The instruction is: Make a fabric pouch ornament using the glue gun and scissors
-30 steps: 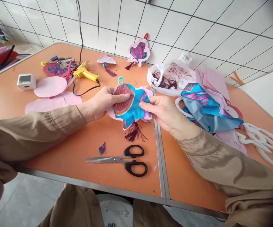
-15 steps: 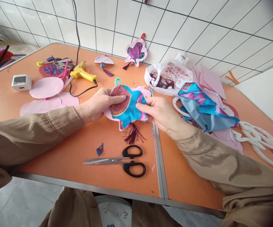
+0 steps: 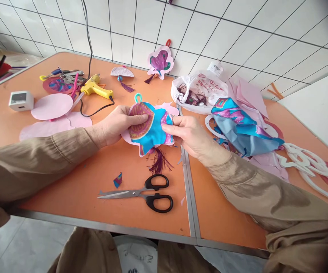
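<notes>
Both forearms, in tan sleeves, reach in from the lower corners and meet over the middle of the orange table (image 3: 75, 185). The left hand (image 3: 114, 125) lies palm-down with its thumb pressed flat on the striped pink face of the fabric ornament (image 3: 150, 131) and its fingers curled beneath, closed on the piece's left half. The right hand (image 3: 192, 134) pinches the ornament's right edge between thumb and forefinger, the other fingers loosely bent. The ornament is held just above the tabletop between the two hands, blue-and-magenta cloth over a pink paper backing. Its long axis runs from the teal loop (image 3: 137, 98) at the far end to the purple tassel (image 3: 158, 161) at the near end (leaning slightly rightward toward the person), and the tassel's threads trail onto the table. Black-handled scissors (image 3: 141, 193) lie shut near the table's front edge, blades pointing left, with a small fabric scrap (image 3: 117, 180) just beside their tips. Farther off lie a yellow glue gun (image 3: 94, 88), pink paper discs (image 3: 52, 107), a white plastic bag (image 3: 200, 91) and loose blue cloth (image 3: 240, 127). A metal seam (image 3: 189, 197) divides the tabletop, which abuts a white tiled wall (image 3: 238, 34).
</notes>
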`<act>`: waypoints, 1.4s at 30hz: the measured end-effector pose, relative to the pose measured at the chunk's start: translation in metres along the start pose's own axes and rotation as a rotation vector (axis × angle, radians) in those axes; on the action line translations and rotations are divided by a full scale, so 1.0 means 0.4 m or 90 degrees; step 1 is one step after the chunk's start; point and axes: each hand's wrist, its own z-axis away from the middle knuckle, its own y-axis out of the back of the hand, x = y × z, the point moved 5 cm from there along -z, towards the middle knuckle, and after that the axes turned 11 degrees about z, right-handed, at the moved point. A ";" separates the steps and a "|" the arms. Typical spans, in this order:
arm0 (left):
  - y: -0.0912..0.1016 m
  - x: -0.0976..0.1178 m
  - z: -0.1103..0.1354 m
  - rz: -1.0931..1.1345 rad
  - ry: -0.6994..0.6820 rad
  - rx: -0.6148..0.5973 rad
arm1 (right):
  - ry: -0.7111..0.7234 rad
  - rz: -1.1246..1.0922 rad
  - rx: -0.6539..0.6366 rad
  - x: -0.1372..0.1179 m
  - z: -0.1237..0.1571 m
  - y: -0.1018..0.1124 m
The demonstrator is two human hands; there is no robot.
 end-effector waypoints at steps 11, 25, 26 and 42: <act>0.003 -0.007 -0.008 -0.003 0.014 -0.015 | 0.000 0.017 0.009 0.007 0.000 -0.003; 0.004 -0.007 -0.008 -0.002 0.013 0.000 | -0.036 -0.006 0.033 -0.005 0.010 -0.013; 0.005 -0.007 -0.009 -0.006 0.011 -0.007 | -0.041 0.002 0.035 -0.004 0.011 -0.013; 0.004 -0.011 -0.009 -0.008 0.005 -0.046 | -0.038 0.013 0.019 0.006 0.011 -0.015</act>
